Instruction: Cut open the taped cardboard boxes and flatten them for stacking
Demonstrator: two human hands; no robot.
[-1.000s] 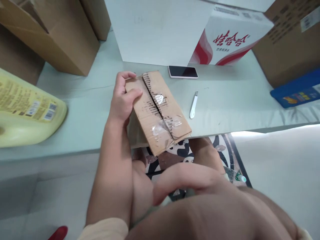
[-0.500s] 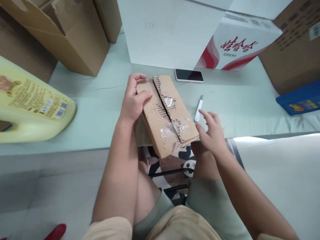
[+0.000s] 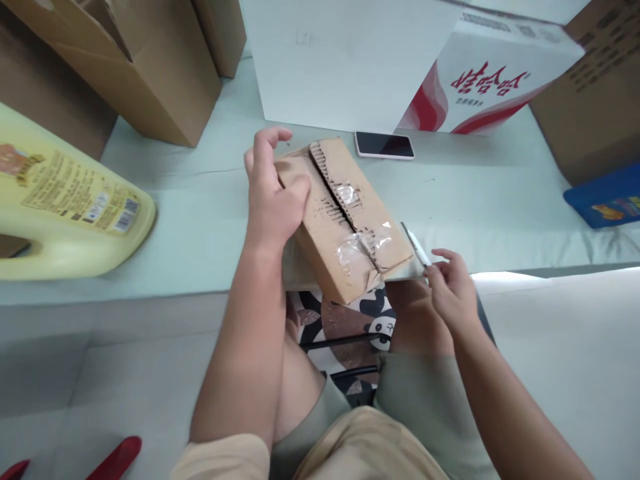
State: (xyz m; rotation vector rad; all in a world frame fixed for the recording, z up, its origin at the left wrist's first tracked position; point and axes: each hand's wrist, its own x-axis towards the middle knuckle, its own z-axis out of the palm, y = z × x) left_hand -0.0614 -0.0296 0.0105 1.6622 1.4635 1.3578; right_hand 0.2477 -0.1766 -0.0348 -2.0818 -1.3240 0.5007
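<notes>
My left hand (image 3: 273,193) grips the far left end of a small brown cardboard parcel (image 3: 345,220) with torn tape along its top seam. The parcel rests tilted on the near edge of the pale green table (image 3: 200,220). My right hand (image 3: 453,293) is at the parcel's right corner, fingers pinched on a small white box cutter (image 3: 415,245) whose blade end points up toward the parcel.
A phone (image 3: 384,145) lies screen up behind the parcel. A large yellow jug (image 3: 65,213) lies at left. Brown cartons (image 3: 130,60) stand at the back left, a white and red carton (image 3: 480,80) and a brown carton at back right, a blue pack (image 3: 605,197) at right.
My right hand came up from my lap, reached the white cutter on the table and picked it up, bringing it to the parcel's right corner. The left hand kept hold of the parcel.
</notes>
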